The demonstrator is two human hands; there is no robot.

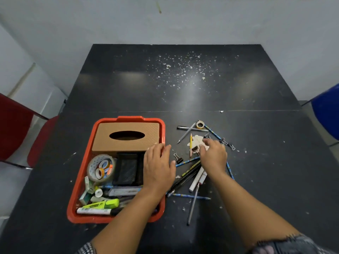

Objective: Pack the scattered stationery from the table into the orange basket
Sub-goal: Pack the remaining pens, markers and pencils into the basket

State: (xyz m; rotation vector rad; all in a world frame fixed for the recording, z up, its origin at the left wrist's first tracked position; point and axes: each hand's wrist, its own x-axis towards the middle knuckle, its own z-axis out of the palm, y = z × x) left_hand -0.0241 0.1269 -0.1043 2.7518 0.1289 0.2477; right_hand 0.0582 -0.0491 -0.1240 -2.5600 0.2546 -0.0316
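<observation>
On the black desk (183, 92) we see our left hand (158, 167) flat on the orange basket's (80, 180) right rim, fingers loosely apart. Our right hand (213, 156), fingers curled, covers clips (178, 158) amid scattered pencils (187, 161); whether it grips anything, we cannot tell. A tissue box (126, 136) fills the basket's far end.

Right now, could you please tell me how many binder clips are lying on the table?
4 visible: black binder clip beside the left hand; one by the right hand; two beyond it. Others may be hidden underneath.
</observation>
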